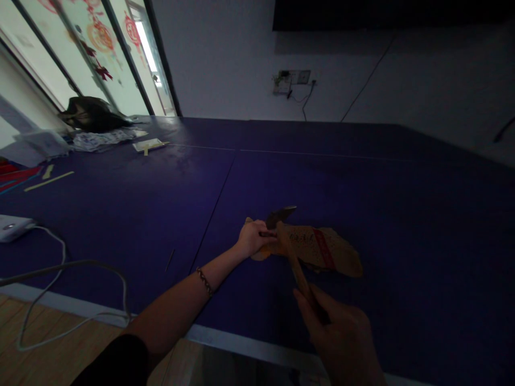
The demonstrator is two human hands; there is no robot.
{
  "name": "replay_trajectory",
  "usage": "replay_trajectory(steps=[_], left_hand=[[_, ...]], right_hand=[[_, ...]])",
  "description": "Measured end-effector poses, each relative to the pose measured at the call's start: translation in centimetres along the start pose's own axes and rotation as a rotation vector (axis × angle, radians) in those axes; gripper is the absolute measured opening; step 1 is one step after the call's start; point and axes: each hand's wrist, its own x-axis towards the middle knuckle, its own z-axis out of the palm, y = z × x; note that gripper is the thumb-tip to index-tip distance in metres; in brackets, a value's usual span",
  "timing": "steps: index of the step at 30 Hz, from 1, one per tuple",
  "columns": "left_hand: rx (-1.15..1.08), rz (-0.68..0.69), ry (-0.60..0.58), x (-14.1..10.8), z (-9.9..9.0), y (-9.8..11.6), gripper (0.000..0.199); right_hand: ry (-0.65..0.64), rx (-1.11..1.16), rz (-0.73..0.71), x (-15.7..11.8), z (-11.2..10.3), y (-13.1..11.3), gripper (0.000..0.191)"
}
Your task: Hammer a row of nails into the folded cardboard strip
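Note:
A brown, sole-shaped piece (340,252) with dark writing and a red band lies on the dark blue table (378,198). My left hand (252,238) rests on its left end, fingers pinched together; what they hold is too dark and small to name. In my right hand (341,327) is the wooden handle of a hammer (298,268). The hammer's dark metal head is just above my left fingertips, over the left part of the brown piece. Whether the head touches anything cannot be made out.
A white device (14,228) with a looping cable (62,257) sits at the left edge. Farther back are a small white tray (148,145), a dark bag (94,113), red strips (18,174) and a thin yellowish stick (49,181). A thin dark rod (169,260) lies left of my left hand.

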Motion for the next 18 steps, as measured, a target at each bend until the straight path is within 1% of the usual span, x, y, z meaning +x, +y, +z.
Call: replay_trajectory(steps=[3,5,9,12,18], left_hand=[[-0.034,0.006,0.007,-0.1,-0.02,0.1,0.014],[-0.052,0.012,0.004,-0.16,-0.08,0.17,0.013],[-0.02,0.035,-0.004,-0.22,-0.21,0.14,0.009],[0.024,0.009,0.0,-0.23,-0.24,0.04,0.011],[0.011,-0.004,-0.037,-0.13,-0.14,-0.39,0.008]], right_hand=[[0.06,0.041,0.007,-0.09,-0.57,-0.26,0.043],[0.064,0.049,0.013,-0.16,-0.61,-0.22,0.043],[-0.014,0.041,0.031,-0.17,0.08,0.35,0.041],[-0.039,0.023,0.034,-0.16,0.36,0.52,0.043],[0.037,0.06,-0.007,-0.33,0.03,0.02,0.04]])
